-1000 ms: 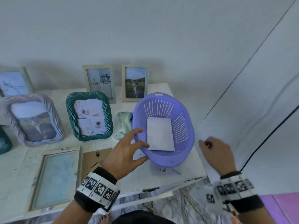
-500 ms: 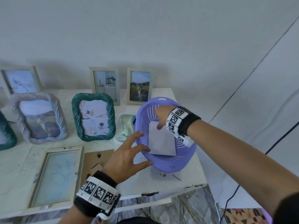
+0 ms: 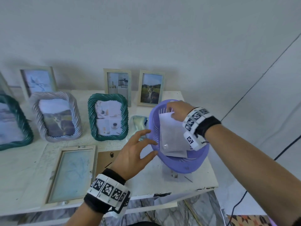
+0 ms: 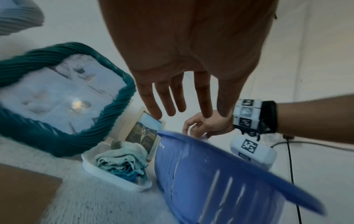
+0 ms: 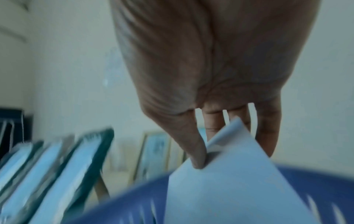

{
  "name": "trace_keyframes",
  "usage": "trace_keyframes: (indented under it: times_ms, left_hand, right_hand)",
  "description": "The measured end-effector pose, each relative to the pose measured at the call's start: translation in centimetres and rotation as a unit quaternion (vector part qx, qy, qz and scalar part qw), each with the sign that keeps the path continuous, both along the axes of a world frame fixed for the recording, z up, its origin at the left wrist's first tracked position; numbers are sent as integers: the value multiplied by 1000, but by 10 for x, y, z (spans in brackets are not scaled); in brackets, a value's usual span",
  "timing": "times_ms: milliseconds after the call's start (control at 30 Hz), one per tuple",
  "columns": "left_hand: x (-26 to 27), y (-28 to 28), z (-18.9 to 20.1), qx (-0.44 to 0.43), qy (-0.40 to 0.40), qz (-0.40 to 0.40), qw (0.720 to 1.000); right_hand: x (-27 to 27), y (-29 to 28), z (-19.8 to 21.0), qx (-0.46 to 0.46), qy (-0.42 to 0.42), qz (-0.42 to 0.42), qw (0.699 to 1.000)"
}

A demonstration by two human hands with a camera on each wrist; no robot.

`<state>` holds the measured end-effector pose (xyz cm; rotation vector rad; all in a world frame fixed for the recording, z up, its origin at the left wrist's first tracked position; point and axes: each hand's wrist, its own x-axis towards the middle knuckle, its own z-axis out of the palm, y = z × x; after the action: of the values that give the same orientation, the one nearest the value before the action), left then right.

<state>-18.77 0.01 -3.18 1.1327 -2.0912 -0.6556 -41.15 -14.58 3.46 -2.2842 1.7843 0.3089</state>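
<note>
On the white table, the purple basket sits near the right corner. My right hand pinches the top edge of the white sheet inside it; the sheet runs lengthwise from that pinch down toward me. My left hand, spread and empty, hovers at the basket's left rim.

The left hand and right hand are bare, as are the forearms. The left wrist wears a black fabric cuff under a white band of square black-and-white marker tiles. The right wrist has a matching cuff and tiled band, plus a white box bearing one marker.
</note>
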Motion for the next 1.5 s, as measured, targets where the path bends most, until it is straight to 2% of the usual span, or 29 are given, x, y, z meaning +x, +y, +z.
trace_keyframes:
  times_ms: [100,200,267,333,500,600,667,767,833,933,1000,1100,1233,1400,1500]
  left_hand:
    - [18,0,15,-1,71,30,997]
    - [40,3,34,52,158,64,984]
    - [55,5,46,99,208,71,971]
    - [73,8,54,146,258,67,953]
    - [134,21,46,219,300,76,925]
    - [178,34,26,245,320,134,906]
    - [208,43,11,256,319,181,894]
    - [240,53,-11,261,284,221,896]
    - [252,56,-22,262,262,229,900]
    - [262,55,-32,254,241,232,907]
    - [265,52,-37,250,229,231,912]
    - [266,48,-43,239,194,224,925]
    - [263,45,-48,187,88,231,951]
    - [260,47,-61,146,-3,234,961]
    - [261,50,-67,137,-27,231,963]
  right_hand:
    - [3,21,49,-58,-99,-27,993]
    - [21,56,92,-125,-177,-27,976]
    - [42,80,106,-143,-247,-13,958]
    - [68,100,108,-123,-313,7,942]
    - [138,130,62,-59,-461,-15,885]
    - [171,145,13,-32,-533,-116,838]
    - [193,160,-17,19,-546,-180,818]
    - [224,185,-54,102,-565,-208,792]
    - [240,196,-74,102,-552,-205,802]
    - [255,200,-93,26,-466,-194,863]
    - [259,200,-95,-7,-421,-193,887]
    - [260,198,-98,-14,-394,-182,901]
    - [257,195,-103,-24,-380,-170,909]
    - [258,200,-106,-33,-309,-132,941]
    - [260,199,-107,-28,-288,-117,950]
